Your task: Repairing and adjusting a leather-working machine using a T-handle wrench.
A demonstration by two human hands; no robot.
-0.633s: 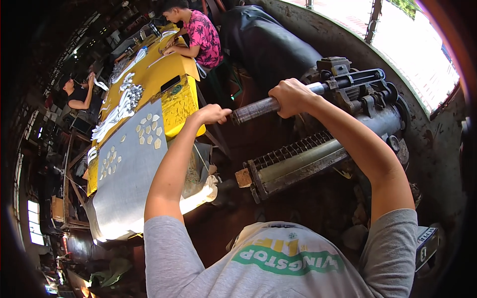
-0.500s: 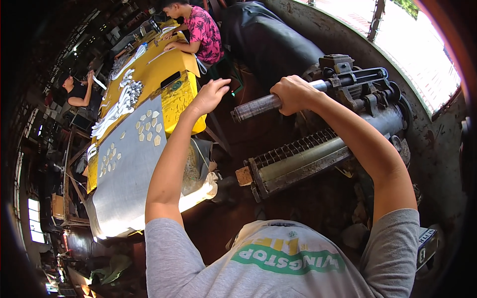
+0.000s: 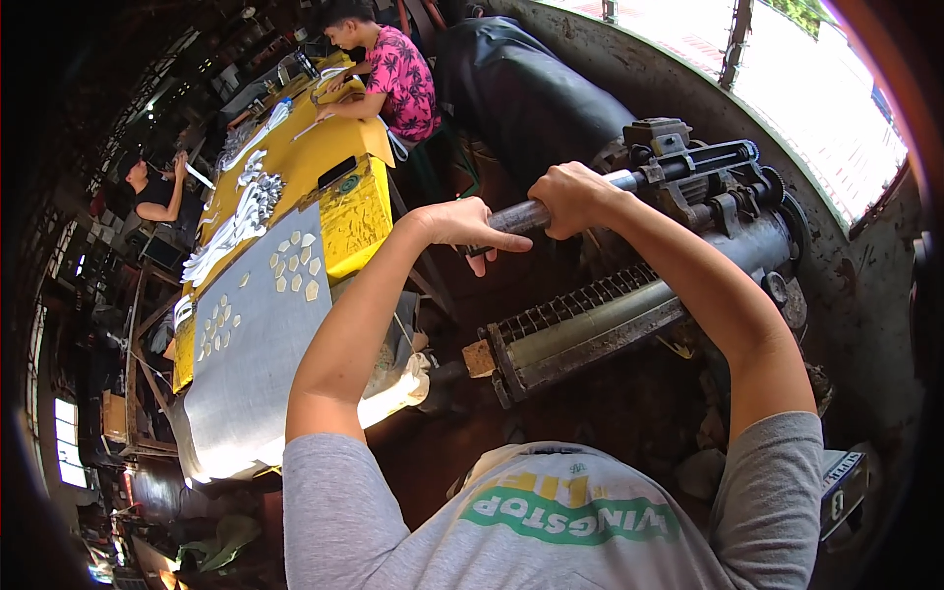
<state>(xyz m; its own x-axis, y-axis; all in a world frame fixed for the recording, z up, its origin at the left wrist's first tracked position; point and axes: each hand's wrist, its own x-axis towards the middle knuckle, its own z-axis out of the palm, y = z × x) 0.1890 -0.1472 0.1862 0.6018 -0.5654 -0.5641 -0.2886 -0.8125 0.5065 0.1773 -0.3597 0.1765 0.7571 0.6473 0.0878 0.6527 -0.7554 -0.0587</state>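
Note:
A dark metal roller [image 3: 523,216] sticks out leftward from a geared machine [image 3: 703,187] at the right. My right hand [image 3: 572,200] is wrapped around the roller from above, partway along it. At the roller's free end is my left hand [image 3: 456,224], its thumb stretched along the roller and its fingertips showing beneath. Part of that end is hidden by the hand. Below the roller, the machine carries a long trough [image 3: 600,320] with a row of coiled wire along its far side. A wooden block [image 3: 479,359] sits at the trough's left end.
To the left stands a long table with a yellow cover [image 3: 359,221] and a grey sheet [image 3: 261,344] bearing several small pale pieces [image 3: 297,264]. White strips [image 3: 231,226] and a phone [image 3: 337,172] lie there too. A person in a pink shirt [image 3: 403,84] works at its far end; another person [image 3: 162,197] is beyond.
My left hand has moved right and down from the air beside the table onto the roller's end. My right hand keeps its hold on the roller.

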